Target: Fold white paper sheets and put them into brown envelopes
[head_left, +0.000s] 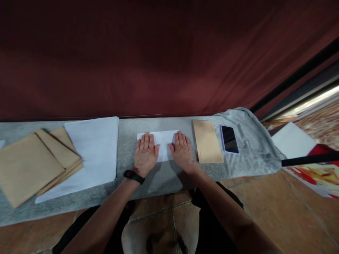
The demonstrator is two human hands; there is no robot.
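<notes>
A small white sheet of paper (164,145), which looks folded, lies flat on the grey cloth in front of me. My left hand (146,152) rests palm down on its left end, fingers stretched out and thumb apart. On the right end my right hand (182,150) lies flat in the same way. Both hands cover part of the paper. Just right of my right hand is a brown envelope (208,141), flat on the cloth. A dark band sits on my left wrist.
Left stands a stack of white paper (99,155) with several brown envelopes (31,162) overlapping it. A phone (230,139) lies on the grey cloth (251,141) at right. A dark red curtain (159,70) hangs behind. Printed sheets (317,176) are beyond the right end.
</notes>
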